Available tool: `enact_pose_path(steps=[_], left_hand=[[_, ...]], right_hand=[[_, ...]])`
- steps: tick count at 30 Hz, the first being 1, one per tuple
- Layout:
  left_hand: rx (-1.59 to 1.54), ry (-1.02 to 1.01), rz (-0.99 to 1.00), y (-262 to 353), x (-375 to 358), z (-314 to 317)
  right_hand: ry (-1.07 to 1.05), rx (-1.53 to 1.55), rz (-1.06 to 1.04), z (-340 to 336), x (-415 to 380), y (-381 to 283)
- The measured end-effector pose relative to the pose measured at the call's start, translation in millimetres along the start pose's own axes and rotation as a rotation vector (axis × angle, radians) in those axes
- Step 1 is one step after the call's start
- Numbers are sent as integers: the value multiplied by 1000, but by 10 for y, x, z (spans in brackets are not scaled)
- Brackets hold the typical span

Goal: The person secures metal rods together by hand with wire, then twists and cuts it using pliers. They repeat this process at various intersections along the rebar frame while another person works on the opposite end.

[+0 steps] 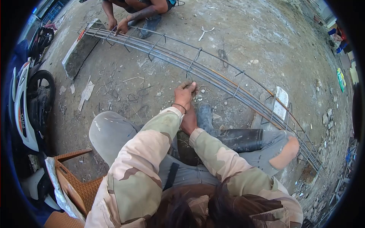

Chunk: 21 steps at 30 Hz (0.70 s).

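My left hand [183,95] is closed, thumb and fingers pinched together just on my side of a long reinforcing-bar cage [217,78]. Whatever the pinch holds is too small to make out. Lower down, my right hand [188,121] sits against the left wrist, its fingers hidden behind the left hand. The cage is made of several long steel rods with bent square stirrups along them. A stirrup [194,60] stands right beyond my left fingertips.
Another person's hands [121,27] work at the cage's far left end, by a concrete slab [81,51] under it. A pale block [281,103] lies under the right part. A motorbike [28,114] and brown plastic stool [76,178] are at left. Wire scraps [133,97] litter the ground.
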State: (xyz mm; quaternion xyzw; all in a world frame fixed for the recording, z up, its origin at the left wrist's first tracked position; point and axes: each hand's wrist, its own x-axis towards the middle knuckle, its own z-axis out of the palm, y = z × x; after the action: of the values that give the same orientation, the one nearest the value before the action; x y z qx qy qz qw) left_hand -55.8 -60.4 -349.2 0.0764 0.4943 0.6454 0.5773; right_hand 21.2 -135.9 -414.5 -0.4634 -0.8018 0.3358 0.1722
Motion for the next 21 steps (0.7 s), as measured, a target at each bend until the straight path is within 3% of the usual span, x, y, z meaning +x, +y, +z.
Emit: enact_pose_path(steps=[2, 3, 5, 6, 8, 11, 12, 14, 15, 17, 21], left_hand=[[219, -193, -158, 232, 179, -192], [221, -192, -169, 340, 259, -224], [642, -318, -190, 527, 408, -231], [641, -323, -195, 612, 440, -216], [1059, -485, -75, 761, 497, -195], [1315, -530, 27, 909, 606, -250], [1315, -532, 31, 981, 641, -261], [1729, -469, 342, 1109, 678, -288], [1726, -473, 345, 1164, 675, -303], [1858, -358, 533, 1292, 636, -271], [2044, -287, 501, 1594, 357, -18]], right_hand=[[-32, 4, 36, -132, -40, 55], [-64, -20, 81, -271, -27, 13], [-89, -48, 124, -320, -1, -17], [-141, -131, 79, -261, -36, -13], [-194, -219, 33, -150, -132, -23], [-314, -477, -94, 5, -378, -77], [-300, -551, -99, 43, -441, -86], [-286, -627, -99, 99, -519, -102], [-290, -595, -56, 116, -537, -112], [-287, -569, -12, 104, -551, -101], [-230, -439, -18, 117, -631, -4]])
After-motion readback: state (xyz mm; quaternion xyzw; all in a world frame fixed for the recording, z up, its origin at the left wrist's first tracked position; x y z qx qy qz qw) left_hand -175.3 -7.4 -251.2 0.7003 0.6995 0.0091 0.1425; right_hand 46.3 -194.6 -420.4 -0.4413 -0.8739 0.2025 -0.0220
